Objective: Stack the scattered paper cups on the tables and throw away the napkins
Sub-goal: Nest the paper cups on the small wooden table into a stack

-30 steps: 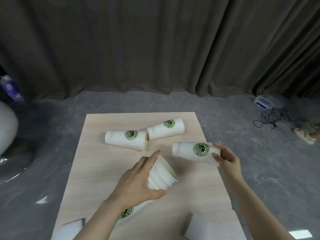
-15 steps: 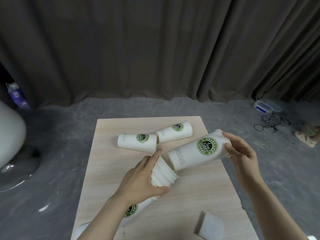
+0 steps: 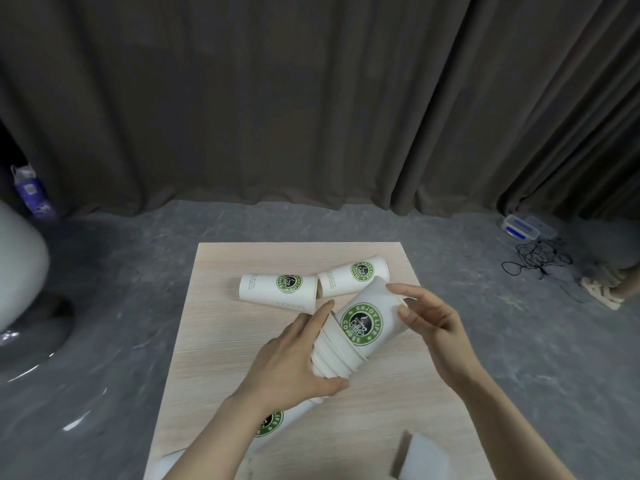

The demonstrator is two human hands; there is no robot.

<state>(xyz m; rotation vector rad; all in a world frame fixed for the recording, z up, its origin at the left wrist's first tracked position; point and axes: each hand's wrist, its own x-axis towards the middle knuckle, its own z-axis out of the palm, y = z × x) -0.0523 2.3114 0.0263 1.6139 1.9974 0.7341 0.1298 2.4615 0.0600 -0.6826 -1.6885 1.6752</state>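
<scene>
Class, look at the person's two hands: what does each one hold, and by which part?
The left hand grips the cup stack around its rims. The right hand holds a single cup by its base end.

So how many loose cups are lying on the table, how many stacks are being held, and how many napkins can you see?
Loose cups lying on the table: 2
Held stack of cups: 1
Napkins: 2
Total: 5
</scene>
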